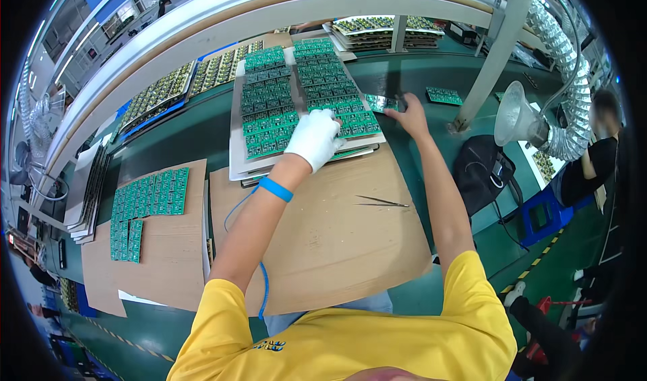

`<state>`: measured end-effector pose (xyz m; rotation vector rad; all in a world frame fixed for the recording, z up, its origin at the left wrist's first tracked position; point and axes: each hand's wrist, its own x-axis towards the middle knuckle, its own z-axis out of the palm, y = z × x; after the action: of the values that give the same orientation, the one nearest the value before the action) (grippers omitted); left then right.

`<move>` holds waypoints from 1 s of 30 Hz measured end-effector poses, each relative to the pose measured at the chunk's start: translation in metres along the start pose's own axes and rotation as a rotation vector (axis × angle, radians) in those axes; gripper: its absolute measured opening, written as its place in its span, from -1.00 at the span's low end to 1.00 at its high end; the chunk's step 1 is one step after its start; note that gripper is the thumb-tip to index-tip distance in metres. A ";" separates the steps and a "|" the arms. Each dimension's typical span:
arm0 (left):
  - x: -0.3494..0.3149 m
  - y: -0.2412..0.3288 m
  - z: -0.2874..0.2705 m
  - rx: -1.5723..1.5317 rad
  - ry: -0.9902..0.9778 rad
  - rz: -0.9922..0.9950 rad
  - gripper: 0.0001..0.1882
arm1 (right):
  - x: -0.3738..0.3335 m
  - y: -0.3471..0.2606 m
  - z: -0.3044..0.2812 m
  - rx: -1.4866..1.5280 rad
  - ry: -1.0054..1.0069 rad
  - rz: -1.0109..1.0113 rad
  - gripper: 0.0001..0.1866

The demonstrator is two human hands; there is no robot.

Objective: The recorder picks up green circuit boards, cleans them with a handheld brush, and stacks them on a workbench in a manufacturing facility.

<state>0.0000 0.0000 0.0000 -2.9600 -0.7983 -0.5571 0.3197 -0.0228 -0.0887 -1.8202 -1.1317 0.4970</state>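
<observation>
My left hand [314, 139], in a white glove with a blue wrist strap [275, 189], is over the near right part of the green circuit boards [269, 135]. Its fingers are bent together, and whatever is between them is hidden. Those boards lie in two columns on a pale sheet [237, 126]. To the right, my bare right hand [411, 116] grips the end of a small circuit board [381, 103] just beyond the sheet's edge. Tweezers [383, 201] lie on the brown cardboard [323, 246] between my forearms.
More green boards [149, 195] lie on cardboard at the left. Another board [443, 96] rests on the green bench near a metal post [495, 57]. A fume hose with a clear funnel [515, 116] hangs at the right, above a black bag [482, 172]. A person [593, 158] sits beyond.
</observation>
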 end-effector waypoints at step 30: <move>-0.310 0.102 0.006 -1.066 0.210 -0.521 0.02 | -0.340 -0.101 0.066 0.512 -0.370 -0.101 -0.55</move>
<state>-0.1977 -0.2377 -0.1058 -3.3625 -1.6749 -1.7694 0.0530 -0.2653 -0.0766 -1.2502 -1.1956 0.9924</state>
